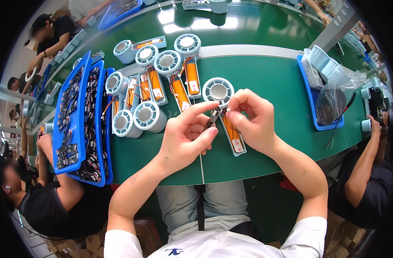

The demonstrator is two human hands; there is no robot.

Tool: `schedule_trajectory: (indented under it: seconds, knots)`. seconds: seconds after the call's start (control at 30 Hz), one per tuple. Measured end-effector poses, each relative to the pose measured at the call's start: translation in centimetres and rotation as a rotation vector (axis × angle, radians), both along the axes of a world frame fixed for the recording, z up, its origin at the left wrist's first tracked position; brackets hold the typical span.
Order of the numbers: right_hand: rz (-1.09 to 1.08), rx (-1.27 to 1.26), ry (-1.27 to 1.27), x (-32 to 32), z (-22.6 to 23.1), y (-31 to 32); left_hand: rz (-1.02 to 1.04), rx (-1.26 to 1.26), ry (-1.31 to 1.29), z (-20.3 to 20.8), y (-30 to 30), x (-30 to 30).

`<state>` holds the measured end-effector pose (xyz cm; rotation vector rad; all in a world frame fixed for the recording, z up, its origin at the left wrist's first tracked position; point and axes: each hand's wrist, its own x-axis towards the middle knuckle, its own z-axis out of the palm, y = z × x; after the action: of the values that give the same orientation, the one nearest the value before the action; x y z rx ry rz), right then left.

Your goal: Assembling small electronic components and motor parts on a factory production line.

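Observation:
Between the fingers of my left hand is a small dark circuit board, held up over the table. My right hand pinches close beside it, on what looks like a small white connector with thin wires. Just beyond and beneath my hands lies a light blue handheld fan, its round head away from me. The open handle shows an orange battery with a white label. My fingers partly hide the handle's upper part.
Several similar fan bodies with orange batteries lie to the left. Stacked blue trays of circuit boards stand further left. At right, a blue tray holds pale blue parts and a plastic bag. Co-workers sit on both sides.

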<state>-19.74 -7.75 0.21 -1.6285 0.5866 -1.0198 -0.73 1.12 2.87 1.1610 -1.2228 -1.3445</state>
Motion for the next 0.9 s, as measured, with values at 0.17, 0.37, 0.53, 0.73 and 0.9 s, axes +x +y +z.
schedule_trajectory:
  seconds: [0.17, 0.37, 0.53, 0.73, 0.9]
  knots:
    - [-0.034, -0.122, 0.049, 0.2, 0.3, 0.4, -0.017, -0.068, 0.086, -1.1, -0.1, -0.6]
    - [-0.112, -0.171, 0.026, 0.4, 0.6, 0.5, -0.026, -0.084, 0.043, -1.6, -0.3, -0.6]
    - [-0.148, -0.207, 0.052, 0.4, 0.6, 0.4, -0.013, -0.126, 0.049, -1.8, -0.3, -0.7]
    - [-0.158, -0.240, 0.072, 0.3, 0.8, 0.4, 0.010, -0.185, -0.094, -2.1, -0.4, -0.7]
    - [-0.171, -0.306, 0.111, 0.3, 0.6, 0.4, 0.037, -0.285, -0.252, -2.7, -0.3, -0.7]
